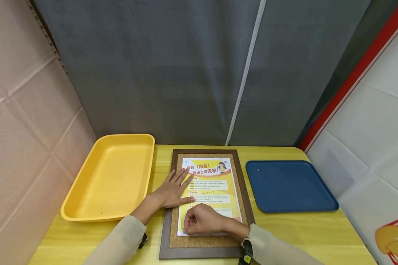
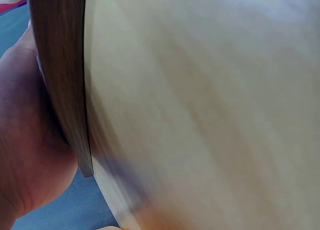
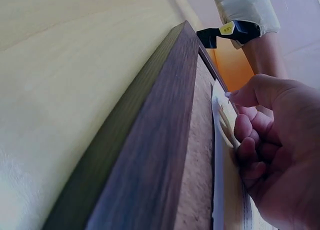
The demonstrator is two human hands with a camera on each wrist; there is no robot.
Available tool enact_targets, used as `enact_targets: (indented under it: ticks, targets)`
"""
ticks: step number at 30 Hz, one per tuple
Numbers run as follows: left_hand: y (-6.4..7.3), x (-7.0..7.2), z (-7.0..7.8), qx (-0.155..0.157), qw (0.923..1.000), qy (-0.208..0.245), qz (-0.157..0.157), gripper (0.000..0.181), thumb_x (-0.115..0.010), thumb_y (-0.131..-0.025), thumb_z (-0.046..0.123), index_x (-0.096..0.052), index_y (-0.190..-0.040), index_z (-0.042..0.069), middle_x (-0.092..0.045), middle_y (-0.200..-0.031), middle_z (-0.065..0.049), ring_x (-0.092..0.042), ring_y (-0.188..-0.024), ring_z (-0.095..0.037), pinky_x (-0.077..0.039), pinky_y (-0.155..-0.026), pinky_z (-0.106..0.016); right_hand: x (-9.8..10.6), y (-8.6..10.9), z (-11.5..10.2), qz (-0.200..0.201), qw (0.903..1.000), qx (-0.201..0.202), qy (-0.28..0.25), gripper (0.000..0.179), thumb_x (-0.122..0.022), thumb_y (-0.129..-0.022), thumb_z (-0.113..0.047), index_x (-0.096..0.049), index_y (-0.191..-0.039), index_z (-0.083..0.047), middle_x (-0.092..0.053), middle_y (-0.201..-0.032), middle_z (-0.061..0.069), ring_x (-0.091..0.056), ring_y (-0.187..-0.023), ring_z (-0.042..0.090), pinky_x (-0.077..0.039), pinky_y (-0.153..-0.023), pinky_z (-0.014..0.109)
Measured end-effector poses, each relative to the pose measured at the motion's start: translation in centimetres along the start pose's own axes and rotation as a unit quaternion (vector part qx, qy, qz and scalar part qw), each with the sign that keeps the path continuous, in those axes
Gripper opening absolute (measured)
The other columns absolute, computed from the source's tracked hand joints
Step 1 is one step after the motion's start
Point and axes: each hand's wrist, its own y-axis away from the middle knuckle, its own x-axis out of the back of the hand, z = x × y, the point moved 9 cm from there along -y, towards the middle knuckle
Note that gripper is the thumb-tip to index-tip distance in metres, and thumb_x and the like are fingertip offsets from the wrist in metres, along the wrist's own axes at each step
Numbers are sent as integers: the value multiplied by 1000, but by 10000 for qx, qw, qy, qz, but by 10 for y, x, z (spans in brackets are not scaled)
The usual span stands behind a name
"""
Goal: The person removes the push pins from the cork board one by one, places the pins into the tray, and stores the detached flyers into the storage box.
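Note:
A yellow and white printed poster (image 1: 223, 186) lies on a cork board (image 1: 212, 241) with a dark brown wooden frame (image 1: 248, 206). My left hand (image 1: 172, 193) rests with spread fingers across the poster's left edge and the frame. Over the lower left corner of the poster, my right hand (image 1: 203, 221) is curled, its thumb and index finger together. At the thumb tip in the right wrist view shows a small pale pushpin (image 3: 228, 94), its point near the poster's corner; most of it is hidden. The paper's edge lifts slightly off the cork there.
On the left stands a deep yellow tray (image 1: 66, 206), with a tiny speck inside. A shallow blue tray (image 1: 292, 187) lies to the right, with one tiny pale thing near its upper left corner. Everything is on a yellow wood-grain table (image 1: 285, 235), before a grey curtain (image 1: 172, 73).

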Motion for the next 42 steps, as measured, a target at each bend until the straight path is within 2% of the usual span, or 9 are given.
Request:
enact_targets:
  ticks: [6,13,19,27,35,42]
  targets:
    - [1,1,0,23,10000,23,-40,95,-44,-103,73,-11,-172,15,0,-179,-14,-4,-165,-35,-2,-130,-60,4,3,5,-57,9944,-25,-1054,17,-75,-86,5,-78,-86,-11,-63,-69,-16,-49,-59,-6,-41,-55,11]
    - [1,1,0,60,9999,62,-67,97,-42,-103,75,-10,-172,16,3,-179,-12,-2,-165,-33,0,-131,-59,9,9,12,-205,9851,-277,-1687,15,-73,-91,2,-79,-88,-12,-69,-74,-12,-52,-60,-2,-42,-57,14]
    - [1,4,2,75,9999,106,-92,95,-45,-103,72,-15,-172,13,-2,-178,-15,-6,-164,-36,-3,-130,-61,18,13,18,-230,9846,-217,-1720,11,-73,-93,1,-79,-89,-8,-72,-78,-11,-54,-64,-2,-44,-61,14]
    - [2,7,4,137,9997,-57,-173,96,-43,-103,73,-14,-172,13,-3,-178,-15,-7,-164,-36,-4,-130,-61,41,19,31,-85,9858,-359,-1638,15,-70,-91,5,-79,-88,-7,-72,-77,-3,-52,-62,1,-42,-58,16]
    - [0,-1,-1,27,9999,161,-9,99,-37,-101,80,-12,-172,15,1,-179,-13,-3,-165,-35,2,-130,-59,64,29,43,124,9876,-266,-1542,11,-70,-92,2,-78,-88,-4,-72,-78,3,-54,-66,3,-46,-64,18]
    - [0,0,0,74,9999,52,-86,98,-39,-102,77,-10,-172,15,1,-179,-14,-3,-165,-35,0,-130,-60,79,38,55,240,9874,-367,-1518,7,-74,-93,-2,-78,-89,-4,-71,-77,3,-52,-66,4,-43,-62,18]
